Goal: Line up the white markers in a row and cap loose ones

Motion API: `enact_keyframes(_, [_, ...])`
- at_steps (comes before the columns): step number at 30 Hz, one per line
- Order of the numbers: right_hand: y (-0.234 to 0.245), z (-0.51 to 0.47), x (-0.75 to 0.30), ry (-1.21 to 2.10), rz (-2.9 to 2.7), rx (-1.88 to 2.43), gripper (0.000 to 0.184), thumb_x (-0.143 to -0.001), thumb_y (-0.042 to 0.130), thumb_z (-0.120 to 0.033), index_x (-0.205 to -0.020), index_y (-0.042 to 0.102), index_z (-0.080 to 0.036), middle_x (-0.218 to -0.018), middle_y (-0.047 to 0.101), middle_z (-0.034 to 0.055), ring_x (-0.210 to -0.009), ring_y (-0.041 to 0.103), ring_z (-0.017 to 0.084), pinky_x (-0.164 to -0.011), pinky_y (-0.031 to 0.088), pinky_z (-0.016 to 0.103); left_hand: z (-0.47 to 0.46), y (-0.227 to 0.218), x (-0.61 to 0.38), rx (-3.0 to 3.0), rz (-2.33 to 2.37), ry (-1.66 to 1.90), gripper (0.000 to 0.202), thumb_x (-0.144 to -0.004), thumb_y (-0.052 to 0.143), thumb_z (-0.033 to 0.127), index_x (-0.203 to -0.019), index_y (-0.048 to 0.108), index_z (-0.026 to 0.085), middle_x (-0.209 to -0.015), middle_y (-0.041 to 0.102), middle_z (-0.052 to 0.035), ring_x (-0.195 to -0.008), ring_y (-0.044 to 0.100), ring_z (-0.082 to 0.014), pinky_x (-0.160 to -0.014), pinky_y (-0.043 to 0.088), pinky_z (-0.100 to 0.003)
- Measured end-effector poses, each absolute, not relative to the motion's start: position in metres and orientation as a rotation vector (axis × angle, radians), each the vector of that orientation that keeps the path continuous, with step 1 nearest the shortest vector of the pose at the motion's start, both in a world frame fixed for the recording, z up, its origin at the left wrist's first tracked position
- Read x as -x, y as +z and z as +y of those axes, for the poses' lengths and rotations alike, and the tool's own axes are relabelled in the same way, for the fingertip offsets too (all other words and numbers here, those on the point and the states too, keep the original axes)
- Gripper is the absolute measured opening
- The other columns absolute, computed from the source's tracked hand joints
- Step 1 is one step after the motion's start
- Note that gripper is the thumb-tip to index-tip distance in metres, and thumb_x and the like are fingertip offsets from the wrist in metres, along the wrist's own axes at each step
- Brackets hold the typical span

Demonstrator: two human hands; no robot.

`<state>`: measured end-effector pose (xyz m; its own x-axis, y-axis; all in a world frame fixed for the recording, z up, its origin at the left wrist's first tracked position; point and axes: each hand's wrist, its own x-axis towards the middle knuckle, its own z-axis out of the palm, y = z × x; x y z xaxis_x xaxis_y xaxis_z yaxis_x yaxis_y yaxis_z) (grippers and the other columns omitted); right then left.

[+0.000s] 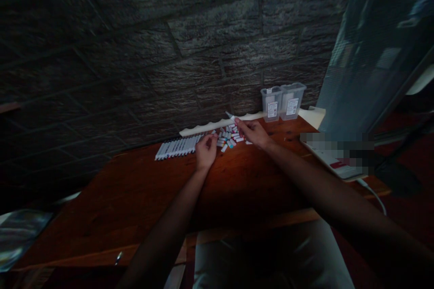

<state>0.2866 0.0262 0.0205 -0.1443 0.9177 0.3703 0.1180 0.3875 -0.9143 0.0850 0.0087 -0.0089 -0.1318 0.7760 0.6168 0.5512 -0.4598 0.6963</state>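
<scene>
My right hand (255,132) pinches a slim white marker (231,117) whose narrow greyish end points up and left toward the wall. Across from it, my left hand (206,150) is closed with its fingers curled; what they hold, if anything, I cannot make out. A loose pile of short white marker caps (228,139) with coloured ends lies on the table between and behind both hands. Left of my left hand, several white markers (178,147) lie side by side in a neat row, dark ends toward me.
Two clear plastic containers (271,107) with labels stand at the back right. A pale wavy-edged strip (206,125) runs along the wall. A laptop (334,160), partly blurred, sits at the right with a white cable (375,194). The wooden table (135,203) meets a stone wall.
</scene>
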Motion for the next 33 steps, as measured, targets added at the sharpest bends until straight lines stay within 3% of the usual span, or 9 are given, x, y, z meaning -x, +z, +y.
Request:
enact_keyframes(6, [0.019, 0.026, -0.286, 0.97, -1.624, 1.023, 0.054, -0.085, 0.043, -0.065, -0.075, 0.064, -0.016, -0.061, 0.057, 0.0003, -0.056, 0.05, 0.012, -0.057, 0.04, 0.026, 0.008, -0.008, -0.085, -1.945, 1.578, 1.628, 0.028, -0.088, 0.054, 0.041, -0.084, 0.07, 0.019, -0.086, 0.073, -0.0029, -0.08, 0.064, -0.0167, -0.072, 0.046, -0.026])
enact_keyframes(12, [0.004, 0.035, -0.281, 0.847, -1.747, 0.961, 0.036, -0.091, 0.042, -0.05, -0.086, 0.059, -0.018, -0.072, 0.058, -0.0008, -0.069, 0.053, 0.014, -0.068, 0.041, 0.026, 0.01, -0.01, -0.083, -1.987, 1.552, 1.643, 0.027, -0.089, 0.053, 0.039, -0.085, 0.07, 0.019, -0.088, 0.073, -0.0041, -0.084, 0.065, -0.0178, -0.077, 0.047, -0.027])
enact_keyframes(20, [-0.004, 0.037, -0.278, 0.847, -1.785, 0.96, 0.033, -0.094, 0.037, -0.043, -0.093, 0.058, -0.017, -0.075, 0.06, 0.0013, -0.072, 0.056, 0.015, -0.073, 0.044, 0.028, 0.01, -0.011, -0.084, -1.977, 1.523, 1.63, 0.028, -0.09, 0.053, 0.04, -0.086, 0.07, 0.019, -0.087, 0.073, -0.0043, -0.082, 0.066, -0.0178, -0.073, 0.048, -0.027])
enact_keyframes(24, [-0.005, 0.036, -0.277, 0.922, -1.733, 0.929, 0.032, -0.092, 0.042, -0.039, -0.108, 0.059, -0.018, -0.076, 0.062, 0.0004, -0.071, 0.058, 0.015, -0.073, 0.046, 0.028, 0.009, -0.01, -0.084, -1.969, 1.528, 1.628, 0.028, -0.089, 0.053, 0.041, -0.085, 0.07, 0.019, -0.086, 0.073, -0.0051, -0.081, 0.066, -0.0184, -0.071, 0.048, -0.027])
enact_keyframes(29, [0.002, 0.031, -0.28, 0.839, -1.748, 0.902, 0.041, -0.091, 0.042, -0.052, -0.094, 0.065, -0.019, -0.076, 0.064, 0.0013, -0.079, 0.058, 0.017, -0.075, 0.045, 0.027, 0.006, -0.007, -0.086, -1.985, 1.523, 1.628, 0.027, -0.089, 0.053, 0.039, -0.084, 0.069, 0.018, -0.085, 0.072, -0.005, -0.081, 0.066, -0.0182, -0.072, 0.048, -0.027])
enact_keyframes(33, [0.0, 0.034, -0.281, 0.822, -1.779, 0.942, 0.042, -0.09, 0.043, -0.053, -0.087, 0.063, -0.016, -0.073, 0.062, 0.0024, -0.074, 0.057, 0.017, -0.072, 0.044, 0.028, 0.005, -0.006, -0.086, -1.996, 1.52, 1.618, 0.028, -0.09, 0.052, 0.039, -0.082, 0.069, 0.018, -0.083, 0.072, -0.0045, -0.078, 0.065, -0.0175, -0.069, 0.047, -0.026])
